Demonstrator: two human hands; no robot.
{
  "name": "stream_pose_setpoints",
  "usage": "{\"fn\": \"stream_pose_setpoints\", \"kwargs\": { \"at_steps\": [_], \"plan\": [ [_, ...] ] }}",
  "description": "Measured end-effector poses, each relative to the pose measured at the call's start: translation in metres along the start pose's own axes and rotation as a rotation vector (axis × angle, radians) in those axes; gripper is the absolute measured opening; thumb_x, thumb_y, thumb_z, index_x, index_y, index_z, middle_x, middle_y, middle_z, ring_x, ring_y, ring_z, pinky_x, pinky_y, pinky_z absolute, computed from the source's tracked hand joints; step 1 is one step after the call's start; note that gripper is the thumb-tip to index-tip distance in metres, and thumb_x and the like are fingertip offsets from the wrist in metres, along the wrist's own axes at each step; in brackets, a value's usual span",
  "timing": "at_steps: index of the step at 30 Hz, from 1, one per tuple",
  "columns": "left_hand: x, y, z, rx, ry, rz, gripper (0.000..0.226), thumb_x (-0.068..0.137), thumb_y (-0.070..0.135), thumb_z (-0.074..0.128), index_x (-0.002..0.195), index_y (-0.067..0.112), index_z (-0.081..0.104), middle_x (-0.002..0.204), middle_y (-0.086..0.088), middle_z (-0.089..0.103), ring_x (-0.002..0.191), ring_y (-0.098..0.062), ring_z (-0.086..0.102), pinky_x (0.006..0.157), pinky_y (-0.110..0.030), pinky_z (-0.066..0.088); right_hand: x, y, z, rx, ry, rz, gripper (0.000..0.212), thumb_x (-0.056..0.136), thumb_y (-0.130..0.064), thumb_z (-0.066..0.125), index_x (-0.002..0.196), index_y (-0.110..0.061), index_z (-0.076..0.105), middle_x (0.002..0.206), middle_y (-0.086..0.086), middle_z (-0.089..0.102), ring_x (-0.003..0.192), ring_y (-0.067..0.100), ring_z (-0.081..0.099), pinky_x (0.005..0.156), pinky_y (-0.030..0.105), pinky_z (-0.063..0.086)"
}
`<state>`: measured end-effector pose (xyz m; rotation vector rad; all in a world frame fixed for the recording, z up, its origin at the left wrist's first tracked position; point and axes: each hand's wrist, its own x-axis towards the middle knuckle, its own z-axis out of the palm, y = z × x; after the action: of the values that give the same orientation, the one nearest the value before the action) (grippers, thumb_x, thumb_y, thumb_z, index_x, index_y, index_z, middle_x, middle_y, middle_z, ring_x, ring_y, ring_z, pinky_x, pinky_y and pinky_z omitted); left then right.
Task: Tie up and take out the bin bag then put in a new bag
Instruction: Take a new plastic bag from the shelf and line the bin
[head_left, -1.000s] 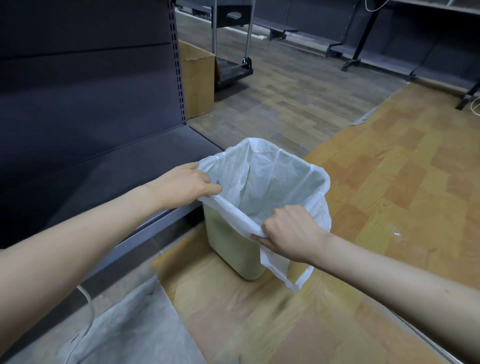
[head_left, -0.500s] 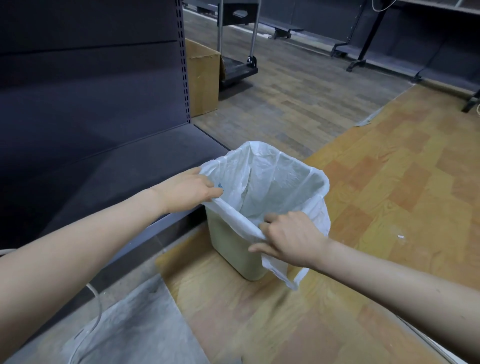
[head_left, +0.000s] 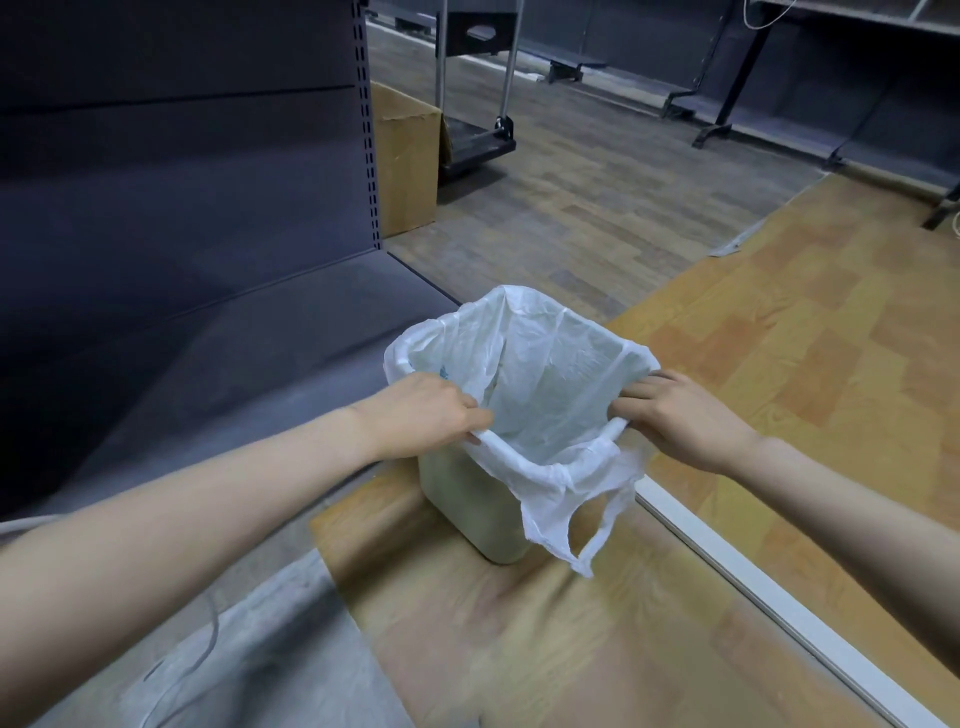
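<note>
Bin (head_left: 470, 512): pale, rectangular, upright on the floor at the centre of the view, just beside the base shelf of a dark shelving unit (head_left: 182, 182) at 9 o'clock.
Bag (head_left: 545, 395): thin white plastic, lining the bin, its edge folded over the rim on all sides seen; one loop handle hangs loose outside the near right corner at 5 o'clock. No rubbish shows inside.
Left hand (head_left: 431, 415): closed in a pinch on the bag's folded edge at the rim's near left side, 8 o'clock of the opening.
Right hand (head_left: 680, 415): fingers curled over the rim's right side at 3 o'clock, gripping the bag's edge there.
Step in hand: judged to be seating the bag's edge on the rim, though lifting it off cannot be ruled out.
Good practice: work opposite sides together with even pull; the film is thin and may tear at the corners. Tuck the loose handle so that it does not drag the fold off.
Risk: the bin looks light and could tip or slide if pulled from one side only.
Surface: wood-pattern flooring in orange-brown beneath the bin, grey plank flooring beyond at 12 o'clock; a grey sheet (head_left: 249, 665) and a thin cable lie at 7 o'clock; a white strip (head_left: 769, 592) runs along the floor at 4 o'clock.
Room: bare dark shelving, a cardboard box (head_left: 405, 166) at 11 o'clock, a platform trolley (head_left: 478, 135) beyond it.
</note>
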<state>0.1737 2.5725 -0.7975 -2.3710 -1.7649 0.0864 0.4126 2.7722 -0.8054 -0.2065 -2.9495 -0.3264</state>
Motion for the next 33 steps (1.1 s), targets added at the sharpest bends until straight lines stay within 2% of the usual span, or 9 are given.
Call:
{"fn": "stream_pose_setpoints", "kwargs": {
  "at_steps": [2,5,12,17,21,27,28,30,33],
  "plan": [
    [0.001,-0.003,0.006,0.067,-0.047,0.03,0.013,0.095,0.015,0.051,0.082,0.013,0.048,0.064,-0.002,0.037,0.055,-0.023,0.036,0.047,-0.026,0.017,0.006,0.001,-0.001,-0.053,0.006,-0.007,0.024,0.065,0.003,0.075,0.07,-0.016,0.06,0.059,-0.002,0.056,0.056,0.023,0.056,0.062,0.028,0.046],
    [-0.007,-0.007,-0.001,0.018,-0.012,0.057,0.038,0.071,0.006,0.073,0.067,0.017,0.037,0.052,0.004,0.025,0.041,-0.019,0.023,0.043,-0.018,0.002,0.007,-0.003,0.0,-0.081,-0.002,-0.022,0.025,0.064,0.002,0.076,0.068,-0.016,0.058,0.056,-0.001,0.054,0.053,0.024,0.054,0.058,0.027,0.045],
    [-0.008,-0.023,0.0,0.112,0.077,0.063,0.034,0.053,-0.006,0.079,0.064,0.013,0.054,0.051,0.004,0.022,0.039,-0.019,0.021,0.039,-0.021,0.018,0.007,-0.006,-0.003,-0.122,-0.002,-0.003,0.03,0.058,0.004,0.076,0.07,-0.016,0.058,0.053,-0.001,0.049,0.048,0.025,0.049,0.052,0.029,0.044],
    [-0.008,-0.027,0.004,0.109,0.064,0.068,0.035,0.051,-0.007,0.078,0.063,0.015,0.054,0.051,0.005,0.022,0.041,-0.018,0.02,0.041,-0.02,0.0,0.013,-0.009,0.0,-0.124,-0.014,-0.019,0.03,0.059,0.004,0.077,0.067,-0.016,0.056,0.051,-0.001,0.047,0.045,0.024,0.047,0.048,0.03,0.046],
    [-0.008,-0.025,0.015,0.061,0.097,0.087,0.018,0.061,-0.003,0.06,0.065,0.013,0.053,0.052,0.004,0.023,0.042,-0.019,0.02,0.04,-0.023,0.02,0.009,-0.011,0.007,-0.11,-0.003,-0.043,0.032,0.057,0.008,0.075,0.066,-0.015,0.055,0.051,0.0,0.045,0.044,0.024,0.046,0.048,0.031,0.047],
    [-0.008,-0.025,0.019,0.015,0.14,0.114,0.011,0.072,0.005,0.063,0.071,0.014,0.057,0.053,0.004,0.03,0.042,-0.02,0.03,0.047,-0.024,0.025,0.006,-0.012,0.008,-0.058,0.032,-0.081,0.026,0.062,0.003,0.073,0.076,-0.015,0.059,0.061,0.0,0.054,0.054,0.024,0.054,0.056,0.035,0.052],
    [-0.01,-0.027,0.02,-0.009,0.155,0.126,0.006,0.081,0.019,0.059,0.077,0.015,0.06,0.056,0.005,0.041,0.046,-0.02,0.041,0.051,-0.024,0.03,0.004,-0.011,0.007,-0.032,0.034,-0.106,0.019,0.07,-0.005,0.066,0.086,-0.015,0.061,0.072,0.001,0.06,0.065,0.025,0.059,0.065,0.038,0.055],
    [-0.014,-0.036,0.021,-0.038,0.128,0.088,0.046,0.091,0.054,0.039,0.106,0.018,0.063,0.09,0.001,0.064,0.081,-0.02,0.061,0.075,-0.025,0.04,-0.004,-0.003,0.005,0.046,0.009,-0.07,0.04,0.081,-0.027,0.047,0.118,-0.014,0.056,0.11,0.006,0.062,0.1,0.024,0.058,0.093,0.047,0.047],
    [-0.02,-0.048,0.009,-0.128,0.197,-0.134,0.079,0.086,0.071,0.023,0.138,0.017,0.046,0.135,-0.004,0.052,0.124,-0.021,0.047,0.106,-0.039,0.033,-0.009,0.006,-0.002,0.372,0.071,0.179,0.073,0.09,-0.062,0.023,0.144,-0.013,0.031,0.141,0.009,0.042,0.129,0.02,0.04,0.107,0.044,0.03]
  ]
}}
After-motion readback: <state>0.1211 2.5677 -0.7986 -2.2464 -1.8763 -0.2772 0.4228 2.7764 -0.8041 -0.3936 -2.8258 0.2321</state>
